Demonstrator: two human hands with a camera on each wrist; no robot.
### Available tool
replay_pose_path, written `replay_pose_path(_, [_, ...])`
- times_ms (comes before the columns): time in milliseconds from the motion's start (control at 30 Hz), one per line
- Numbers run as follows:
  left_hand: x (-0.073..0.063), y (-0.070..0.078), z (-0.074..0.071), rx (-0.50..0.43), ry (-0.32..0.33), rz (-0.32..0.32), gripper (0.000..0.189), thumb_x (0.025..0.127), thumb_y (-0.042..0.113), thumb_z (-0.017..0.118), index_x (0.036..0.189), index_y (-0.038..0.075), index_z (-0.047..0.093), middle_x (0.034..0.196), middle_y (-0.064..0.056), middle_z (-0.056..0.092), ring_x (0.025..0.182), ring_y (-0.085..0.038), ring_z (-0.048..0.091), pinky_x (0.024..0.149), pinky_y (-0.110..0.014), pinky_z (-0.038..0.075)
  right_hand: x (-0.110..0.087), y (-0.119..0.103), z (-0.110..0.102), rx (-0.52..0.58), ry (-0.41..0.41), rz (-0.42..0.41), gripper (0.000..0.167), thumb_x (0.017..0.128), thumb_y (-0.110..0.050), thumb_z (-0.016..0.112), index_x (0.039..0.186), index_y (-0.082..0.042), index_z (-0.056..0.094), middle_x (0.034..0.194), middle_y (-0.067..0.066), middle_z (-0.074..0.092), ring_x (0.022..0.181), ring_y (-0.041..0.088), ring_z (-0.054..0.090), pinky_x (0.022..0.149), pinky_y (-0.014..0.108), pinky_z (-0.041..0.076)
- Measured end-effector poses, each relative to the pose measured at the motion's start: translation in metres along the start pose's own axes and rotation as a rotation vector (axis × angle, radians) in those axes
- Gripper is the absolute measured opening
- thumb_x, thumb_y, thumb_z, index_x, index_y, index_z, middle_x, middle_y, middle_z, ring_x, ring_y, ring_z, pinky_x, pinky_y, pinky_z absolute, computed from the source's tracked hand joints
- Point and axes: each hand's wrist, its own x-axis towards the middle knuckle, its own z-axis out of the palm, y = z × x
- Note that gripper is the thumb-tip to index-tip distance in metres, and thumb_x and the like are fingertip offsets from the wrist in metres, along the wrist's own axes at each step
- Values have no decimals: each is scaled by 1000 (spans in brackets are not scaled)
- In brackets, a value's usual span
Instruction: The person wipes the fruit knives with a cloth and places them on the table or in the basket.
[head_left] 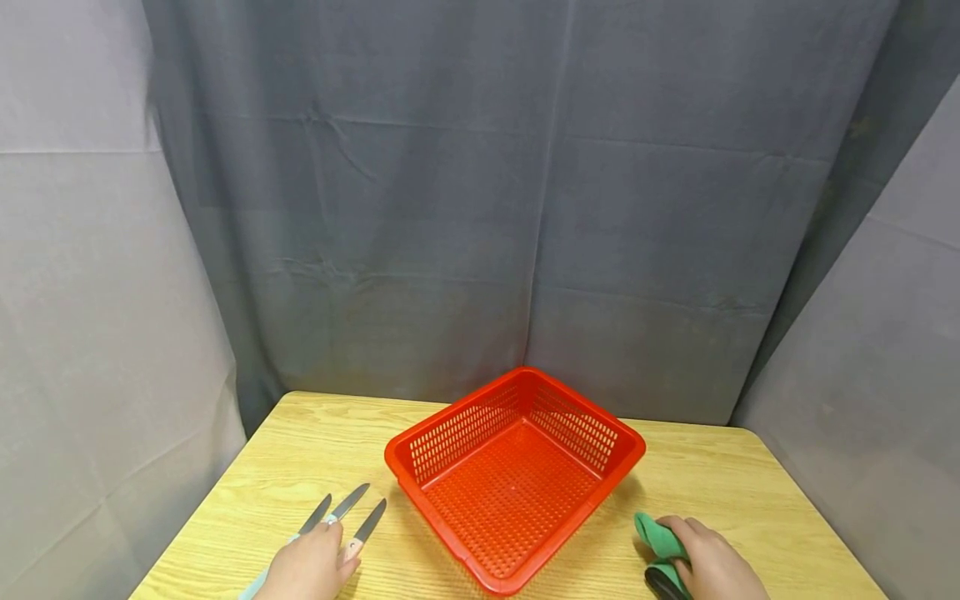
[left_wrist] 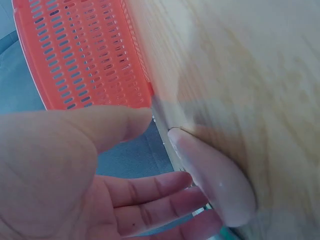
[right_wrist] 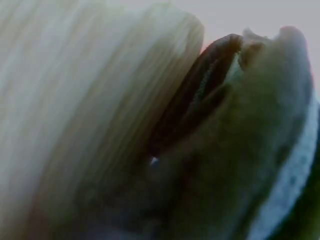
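Three small knives lie at the left of the table with their blades pointing away: one with a pale blue handle [head_left: 253, 587], a middle knife [head_left: 348, 503], and one with a pinkish handle [head_left: 352, 549]. My left hand [head_left: 309, 565] is over their handles. In the left wrist view its thumb stands apart and its fingertips are right at a pale pink handle [left_wrist: 215, 180]. On the right, my right hand [head_left: 716, 560] grips a folded green cloth item [head_left: 660, 537] with a black part [head_left: 664, 582]. The right wrist view is dark and blurred.
An empty red plastic basket [head_left: 517, 500] with slotted walls stands turned cornerwise between my hands. The wooden table [head_left: 697, 467] ends at a grey curtain [head_left: 420, 208] behind, with pale cloth hanging at both sides.
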Motion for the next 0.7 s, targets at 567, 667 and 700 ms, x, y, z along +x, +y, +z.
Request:
replay_pose_path(567, [3, -2, 8, 7, -67, -18, 43, 78, 26, 88, 99, -1, 62, 81, -6, 57, 70, -22, 61, 65, -46, 56, -3, -3, -3, 5, 21, 1, 49, 81, -3, 83, 125, -14, 66, 107, 3, 68, 95, 21, 65, 82, 44, 56])
replay_pose_path(667, [4, -2, 8, 2, -73, -21, 38, 79, 21, 87, 96, -1, 61, 79, -6, 57, 69, -22, 61, 65, -46, 55, -4, -4, -2, 3, 28, 0, 49, 81, -3, 83, 125, -15, 66, 107, 2, 68, 94, 20, 64, 82, 43, 56])
replay_pose_path(700, [4, -2, 9, 0, -73, -20, 37, 79, 20, 86, 96, -2, 61, 79, -7, 58, 70, -23, 62, 65, -46, 55, -4, -4, -2, 2, 29, 0, 49, 80, -3, 83, 125, -15, 66, 107, 2, 68, 94, 20, 64, 82, 43, 55])
